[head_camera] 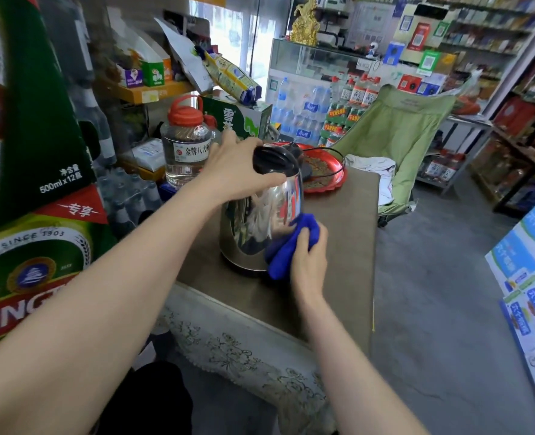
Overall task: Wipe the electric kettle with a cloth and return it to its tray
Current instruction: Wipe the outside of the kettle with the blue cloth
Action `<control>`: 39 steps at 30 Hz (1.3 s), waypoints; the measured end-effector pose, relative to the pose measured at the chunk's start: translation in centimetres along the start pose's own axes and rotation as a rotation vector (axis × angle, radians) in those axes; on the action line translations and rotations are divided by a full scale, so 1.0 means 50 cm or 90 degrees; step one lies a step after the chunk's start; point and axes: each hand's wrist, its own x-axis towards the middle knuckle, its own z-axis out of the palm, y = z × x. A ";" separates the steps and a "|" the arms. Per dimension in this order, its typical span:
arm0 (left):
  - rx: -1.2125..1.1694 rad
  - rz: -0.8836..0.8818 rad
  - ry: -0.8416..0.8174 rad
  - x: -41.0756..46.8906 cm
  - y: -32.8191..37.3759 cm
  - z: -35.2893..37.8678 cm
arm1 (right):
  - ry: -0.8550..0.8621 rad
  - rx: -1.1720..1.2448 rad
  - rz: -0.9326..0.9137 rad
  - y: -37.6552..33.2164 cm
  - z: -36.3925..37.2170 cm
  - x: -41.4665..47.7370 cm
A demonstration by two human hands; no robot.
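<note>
A shiny steel electric kettle [253, 221] with a black lid stands on the brown table [338, 271]. My left hand [234, 171] rests over its top and left side, gripping it by the lid. A bunched blue cloth [286, 246] is pressed against the kettle's lower right side, held in my right hand [310, 255]. Behind the kettle, at the table's far end, lies a red round tray [329, 180] with a patterned middle and a black cord looping over it.
A clear jar with a red cap [186, 149] stands left of the kettle. Green beer cartons [24, 152] rise at the left. A white cloth [376, 167] and a green folding chair [407, 133] sit beyond the table. Blue-and-white boxes [529, 277] line the right floor.
</note>
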 end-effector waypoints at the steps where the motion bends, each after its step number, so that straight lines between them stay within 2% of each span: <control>1: -0.024 0.002 -0.004 0.000 -0.007 0.004 | 0.003 0.005 -0.025 0.007 0.010 -0.043; 5: -0.135 0.021 -0.010 0.008 -0.011 0.020 | -0.001 -0.015 -0.243 -0.032 0.031 -0.083; 8: -0.144 0.048 0.014 0.014 -0.013 0.023 | -0.031 -0.045 -0.326 -0.087 0.039 -0.014; 10: -0.115 0.034 0.036 0.013 -0.011 0.029 | -0.025 -0.014 -0.302 -0.104 0.042 0.033; 14: -0.043 0.018 0.066 0.015 0.009 0.044 | 0.018 0.068 -0.077 -0.070 0.021 0.079; 16: -0.043 0.019 0.070 0.016 0.014 0.046 | 0.027 0.065 -0.014 -0.038 0.015 0.056; 18: -0.032 0.021 0.072 0.016 0.012 0.046 | 0.016 0.039 -0.062 -0.023 0.023 0.005; 21: -0.020 0.033 0.075 0.014 0.008 0.046 | 0.004 0.023 -0.263 -0.052 0.032 -0.030; 23: -0.019 0.035 0.083 0.015 0.007 0.047 | -0.020 0.012 -0.346 -0.093 0.034 0.007; 25: -0.023 0.031 0.083 0.015 0.007 0.046 | -0.014 0.016 -0.306 -0.126 0.030 0.058; 29: -0.034 0.030 0.082 0.012 0.009 0.044 | 0.007 0.082 -0.085 -0.115 0.015 0.110; 31: -0.030 0.029 0.086 0.012 0.011 0.047 | 0.024 0.051 -0.123 -0.089 0.020 0.070; 35: -0.029 0.027 0.086 0.014 0.010 0.048 | 0.008 -0.015 -0.352 -0.053 0.045 -0.009; 37: -0.029 0.027 0.081 0.015 0.010 0.047 | -0.001 -0.006 -0.353 -0.073 0.040 0.023; 39: -0.030 0.023 0.072 0.018 0.013 0.045 | -0.004 0.027 -0.252 -0.103 0.026 0.061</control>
